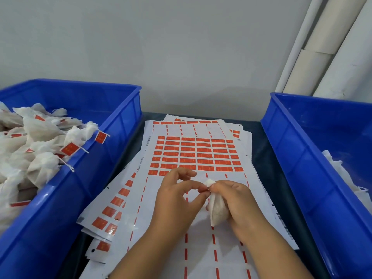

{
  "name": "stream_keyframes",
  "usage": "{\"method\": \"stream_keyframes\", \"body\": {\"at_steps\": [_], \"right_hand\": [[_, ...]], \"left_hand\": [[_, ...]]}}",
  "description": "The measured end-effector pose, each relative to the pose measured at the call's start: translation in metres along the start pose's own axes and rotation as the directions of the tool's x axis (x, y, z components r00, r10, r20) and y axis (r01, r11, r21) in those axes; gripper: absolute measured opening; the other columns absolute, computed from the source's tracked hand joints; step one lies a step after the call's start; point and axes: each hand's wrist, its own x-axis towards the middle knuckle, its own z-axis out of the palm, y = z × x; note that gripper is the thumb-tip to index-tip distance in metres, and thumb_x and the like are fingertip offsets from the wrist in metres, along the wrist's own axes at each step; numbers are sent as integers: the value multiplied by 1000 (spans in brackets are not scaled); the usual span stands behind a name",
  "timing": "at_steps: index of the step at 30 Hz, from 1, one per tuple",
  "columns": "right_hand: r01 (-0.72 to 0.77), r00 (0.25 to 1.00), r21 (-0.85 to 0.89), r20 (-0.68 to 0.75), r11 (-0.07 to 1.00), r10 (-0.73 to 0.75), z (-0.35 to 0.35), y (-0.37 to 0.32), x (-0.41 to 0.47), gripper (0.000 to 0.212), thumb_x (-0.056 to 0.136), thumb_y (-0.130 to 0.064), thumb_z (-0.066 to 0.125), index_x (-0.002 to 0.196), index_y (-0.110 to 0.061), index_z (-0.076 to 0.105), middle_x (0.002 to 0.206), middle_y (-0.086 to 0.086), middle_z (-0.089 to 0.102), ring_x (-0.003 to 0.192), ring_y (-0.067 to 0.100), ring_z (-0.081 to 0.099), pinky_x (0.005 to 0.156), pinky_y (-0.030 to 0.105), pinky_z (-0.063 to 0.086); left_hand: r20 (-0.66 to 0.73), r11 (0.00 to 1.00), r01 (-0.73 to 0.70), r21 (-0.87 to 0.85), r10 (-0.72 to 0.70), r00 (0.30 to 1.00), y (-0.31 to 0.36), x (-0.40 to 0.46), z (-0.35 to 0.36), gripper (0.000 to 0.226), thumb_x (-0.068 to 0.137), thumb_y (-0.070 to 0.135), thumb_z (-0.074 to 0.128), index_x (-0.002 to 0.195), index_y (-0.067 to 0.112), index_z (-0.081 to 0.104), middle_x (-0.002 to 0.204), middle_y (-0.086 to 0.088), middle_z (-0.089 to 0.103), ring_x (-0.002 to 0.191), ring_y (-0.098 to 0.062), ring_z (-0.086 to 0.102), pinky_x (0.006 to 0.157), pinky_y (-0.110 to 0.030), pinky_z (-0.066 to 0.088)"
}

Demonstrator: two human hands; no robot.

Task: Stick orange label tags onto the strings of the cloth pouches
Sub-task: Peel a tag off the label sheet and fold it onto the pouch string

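My right hand (pixel 237 202) grips a small white cloth pouch (pixel 217 212) over the label sheets, its gathered top poking out above my fingers. My left hand (pixel 177 198) pinches something small at the pouch's neck between thumb and forefinger; an orange sliver shows there, but I cannot tell if it is a label or the string. The top label sheet (pixel 197 156) carries several rows of orange labels, with the lower rows peeled away.
A blue bin (pixel 112 137) on the left holds several tagged pouches (pixel 40 150). Another blue bin (pixel 298 158) on the right holds white untagged pouches (pixel 346 178). More used label sheets (pixel 112 216) fan out underneath. White pipes (pixel 322 49) lean on the wall.
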Motion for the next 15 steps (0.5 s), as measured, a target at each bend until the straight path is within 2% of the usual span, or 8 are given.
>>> {"method": "stream_keyframes", "body": {"at_steps": [4,8,9,11,15], "right_hand": [[-14,1000,13,7,1000,14,-2,0,0,12,84,-21,66,90,-13,72,97,8,70,97,28,63,91,53,51],[-43,999,27,8,999,42,-3,-1,2,14,84,-16,65,96,-12,71,102,8,69,101,28,61,94,52,50],[-49,999,32,12,998,48,-4,-1,1,14,84,-17,65,97,-12,70,103,7,69,101,27,61,95,52,49],[-53,999,49,15,997,52,-4,0,1,12,85,-18,65,95,-14,70,102,5,68,101,26,60,96,51,49],[-33,999,40,-5,999,34,-2,0,0,7,85,-24,66,90,-20,70,100,-1,68,99,22,60,92,40,49]], "left_hand": [[-7,998,29,-50,-30,1000,1,0,1,21,67,33,78,71,44,61,94,33,45,98,16,40,67,6,33],[7,997,21,-79,-20,1000,2,1,-1,22,66,38,73,73,54,60,96,35,46,101,16,39,66,4,36],[9,998,6,-65,-5,1000,2,1,-1,18,66,40,70,77,52,64,96,35,47,101,14,40,67,4,36],[9,999,-39,-12,39,999,1,0,-2,24,65,44,62,86,40,72,96,35,46,100,8,43,71,1,35],[2,993,-75,87,75,997,-2,0,-2,30,66,47,57,86,32,74,93,33,43,94,7,42,80,-4,28]]}}
